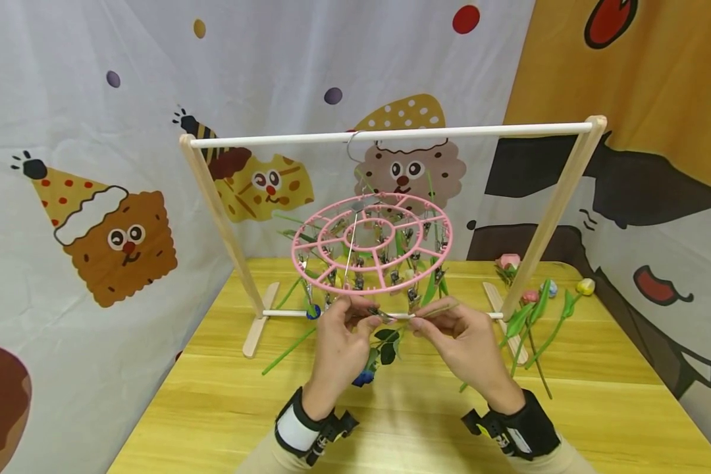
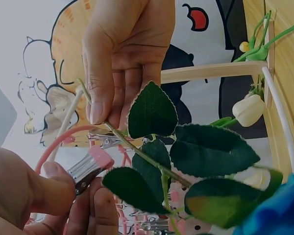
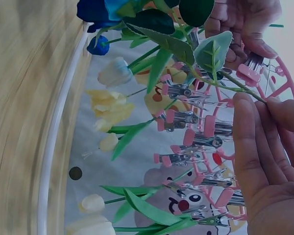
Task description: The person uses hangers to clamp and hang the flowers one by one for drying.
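Note:
In the head view my left hand [image 1: 340, 345] pinches a metal clip [image 2: 84, 171] with pink tips, near the front rim of a round pink hanging rack [image 1: 382, 280]. My right hand [image 1: 471, 345] pinches the thin stem [image 2: 137, 151] of an artificial blue rose [image 1: 364, 378] between thumb and fingers. Head down, the rose hangs below the hands, its dark green leaves [image 2: 213, 149] spread along the stem. In the right wrist view the stem passes close to the clip's pink tips. Whether the clip's jaws are parted is hard to tell.
The rack hangs by a hook from a white bar [image 1: 450, 133] on a wooden stand [image 1: 553, 214]. Several tulips [image 3: 108, 103] hang head down from its clips. More loose flowers [image 1: 533, 309] lie at the right of the wooden table [image 1: 225, 408]. A printed cloth [image 1: 261, 59] covers the back.

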Demonstrator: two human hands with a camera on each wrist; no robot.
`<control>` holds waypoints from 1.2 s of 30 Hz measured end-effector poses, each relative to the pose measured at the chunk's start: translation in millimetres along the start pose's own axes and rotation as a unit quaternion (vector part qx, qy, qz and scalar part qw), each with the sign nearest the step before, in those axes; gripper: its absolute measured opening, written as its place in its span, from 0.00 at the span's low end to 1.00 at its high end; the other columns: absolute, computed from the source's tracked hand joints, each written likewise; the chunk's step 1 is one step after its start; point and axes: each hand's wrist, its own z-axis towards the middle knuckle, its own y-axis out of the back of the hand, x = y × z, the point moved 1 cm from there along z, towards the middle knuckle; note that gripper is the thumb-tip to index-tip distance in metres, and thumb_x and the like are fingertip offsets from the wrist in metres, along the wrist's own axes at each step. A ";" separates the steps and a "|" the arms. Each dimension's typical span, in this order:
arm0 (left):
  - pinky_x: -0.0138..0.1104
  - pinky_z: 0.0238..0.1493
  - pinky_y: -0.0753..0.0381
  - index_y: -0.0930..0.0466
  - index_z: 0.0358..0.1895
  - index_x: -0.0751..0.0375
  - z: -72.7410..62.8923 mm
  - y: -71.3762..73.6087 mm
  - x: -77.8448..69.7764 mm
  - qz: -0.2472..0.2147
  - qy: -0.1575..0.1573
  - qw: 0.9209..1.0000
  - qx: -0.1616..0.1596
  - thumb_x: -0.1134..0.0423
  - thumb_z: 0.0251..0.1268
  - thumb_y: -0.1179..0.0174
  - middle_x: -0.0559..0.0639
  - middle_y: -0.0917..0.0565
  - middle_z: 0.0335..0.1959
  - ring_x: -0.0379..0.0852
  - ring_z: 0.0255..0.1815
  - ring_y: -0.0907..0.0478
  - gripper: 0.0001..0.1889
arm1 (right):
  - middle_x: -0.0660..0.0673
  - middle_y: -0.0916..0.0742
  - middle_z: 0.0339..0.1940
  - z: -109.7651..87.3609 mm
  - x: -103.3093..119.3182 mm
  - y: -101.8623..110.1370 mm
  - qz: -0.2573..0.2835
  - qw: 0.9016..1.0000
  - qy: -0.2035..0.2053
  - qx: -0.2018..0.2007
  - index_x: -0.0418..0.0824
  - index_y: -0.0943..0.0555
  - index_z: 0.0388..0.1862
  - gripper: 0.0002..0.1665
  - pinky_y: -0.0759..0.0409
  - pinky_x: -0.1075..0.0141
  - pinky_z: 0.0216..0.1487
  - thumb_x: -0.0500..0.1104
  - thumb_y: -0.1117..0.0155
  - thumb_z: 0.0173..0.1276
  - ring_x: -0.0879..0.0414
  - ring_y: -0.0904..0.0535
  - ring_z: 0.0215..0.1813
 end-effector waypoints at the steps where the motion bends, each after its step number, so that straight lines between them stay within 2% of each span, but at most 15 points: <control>1: 0.32 0.53 0.06 0.10 0.51 0.61 0.1 0.0 -0.2 0.005 -0.002 1.000 -0.001 0.75 0.78 0.26 0.57 0.07 0.47 0.51 0.46 0.06 0.07 | 0.42 0.02 0.45 0.0 0.1 -0.4 -0.001 1.000 0.000 -0.002 0.40 0.09 0.55 0.16 0.01 0.61 0.48 0.24 0.23 0.77 0.57 0.02 0.45; 10: 0.32 0.50 0.06 0.09 0.46 0.61 0.8 -1.2 -0.6 0.014 0.001 1.000 0.000 0.76 0.76 0.25 0.57 0.06 0.44 0.50 0.44 0.06 0.06 | 0.39 0.03 0.46 1.4 3.7 -3.0 -0.004 1.000 0.002 -0.014 0.39 0.09 0.53 0.15 0.01 0.62 0.54 0.23 0.23 0.75 0.61 0.02 0.49; 20: 0.31 0.49 0.07 0.09 0.44 0.61 0.1 -1.9 0.6 0.025 0.005 1.000 -0.003 0.76 0.75 0.26 0.56 0.05 0.41 0.48 0.42 0.06 0.07 | 0.37 0.03 0.45 1.6 6.3 -4.6 0.010 1.000 0.007 -0.010 0.38 0.09 0.53 0.14 0.01 0.61 0.54 0.23 0.23 0.76 0.60 0.01 0.48; 26: 0.32 0.48 0.06 0.09 0.45 0.60 0.1 -2.7 -0.2 0.032 0.005 0.999 0.002 0.75 0.76 0.25 0.56 0.05 0.42 0.48 0.42 0.06 0.06 | 0.41 0.02 0.45 0.4 7.4 -4.5 0.014 1.000 -0.003 -0.011 0.40 0.09 0.52 0.15 0.01 0.60 0.54 0.24 0.23 0.76 0.60 0.01 0.49; 30: 0.32 0.48 0.06 0.09 0.47 0.61 0.6 -3.1 1.1 0.025 0.009 1.000 0.006 0.76 0.75 0.25 0.57 0.05 0.43 0.49 0.42 0.06 0.07 | 0.39 0.03 0.47 0.0 7.3 -5.6 0.015 1.000 0.002 -0.013 0.39 0.09 0.53 0.14 0.01 0.60 0.53 0.24 0.23 0.76 0.60 0.01 0.49; 36: 0.32 0.51 0.06 0.09 0.56 0.59 -0.4 -1.6 3.6 0.020 0.004 1.000 0.017 0.71 0.79 0.25 0.55 0.05 0.47 0.50 0.47 0.06 0.09 | 0.37 0.04 0.50 -0.7 5.8 -6.3 0.010 1.000 0.008 -0.015 0.38 0.08 0.55 0.16 0.01 0.61 0.55 0.23 0.23 0.76 0.61 0.02 0.53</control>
